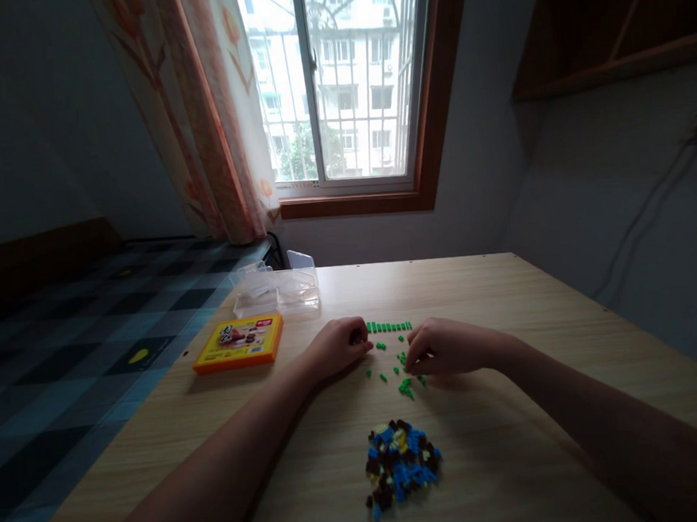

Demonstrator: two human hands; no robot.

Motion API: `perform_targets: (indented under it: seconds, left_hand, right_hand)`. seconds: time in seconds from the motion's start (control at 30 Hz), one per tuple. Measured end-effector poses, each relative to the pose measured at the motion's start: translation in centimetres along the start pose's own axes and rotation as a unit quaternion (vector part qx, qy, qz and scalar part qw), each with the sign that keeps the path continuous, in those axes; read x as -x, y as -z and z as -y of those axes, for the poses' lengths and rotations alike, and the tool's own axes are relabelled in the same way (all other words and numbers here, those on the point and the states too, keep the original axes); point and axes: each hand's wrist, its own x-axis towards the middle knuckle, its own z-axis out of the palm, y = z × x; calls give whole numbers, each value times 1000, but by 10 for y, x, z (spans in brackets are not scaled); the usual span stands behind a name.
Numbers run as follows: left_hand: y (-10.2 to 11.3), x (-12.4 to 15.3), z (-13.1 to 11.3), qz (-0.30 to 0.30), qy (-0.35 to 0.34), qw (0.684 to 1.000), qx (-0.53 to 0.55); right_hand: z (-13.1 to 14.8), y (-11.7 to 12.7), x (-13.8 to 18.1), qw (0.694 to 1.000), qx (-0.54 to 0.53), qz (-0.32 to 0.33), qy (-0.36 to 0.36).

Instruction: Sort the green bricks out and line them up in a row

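My left hand (338, 344) rests on the table with its fingers curled in toward the thumb, at the left end of a row of green building bricks (390, 328). Whatever its fingertips hold, if anything, is hidden. My right hand (448, 345) reaches in from the right, fingers bent down and pinched together beside some loose green bricks (405, 387). I cannot make out what lies between those fingertips. More single green bricks are scattered between the two hands. Closer to me lies a mixed heap of blue, dark brown and pale yellow bricks (402, 462).
On the left side of the wooden table (507, 433) lies an orange and yellow box (238, 344). Behind it stands a clear plastic tray (277, 289) with compartments. A checked bed (106, 328) adjoins the table's left, and a window (347, 84) is beyond the far edge.
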Motion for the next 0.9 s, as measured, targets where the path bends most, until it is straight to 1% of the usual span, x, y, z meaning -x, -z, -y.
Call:
perform_targets:
  seconds: [0.13,0.3,0.4,0.5,0.63,0.83,0.9]
  left_hand:
    - [1,0,-2,0,0,1000,-3]
    - [1,0,-2,1,5,1000,-6]
    - [0,0,-1,2,6,1000,-6]
    - [-1,0,-1,3,7,1000,-6]
    - [0,0,-1,2,9,1000,-1]
    - [0,0,-2,-1,2,1000,1]
    - [0,1,-2,-2,4,1000,-1]
  right_hand:
    - [-2,1,2,999,-29,21,0]
    - [-3,1,2,998,-31,46,-6]
    - [-3,5,4,999,-29,32,-12]
    - [-5,10,6,1000,-28,13,-4]
    - [-6,11,6,1000,-23,-2,-1]
    - [-1,5,3,1000,-9,5,5]
    - [2,4,2,1000,-10,6,-4]
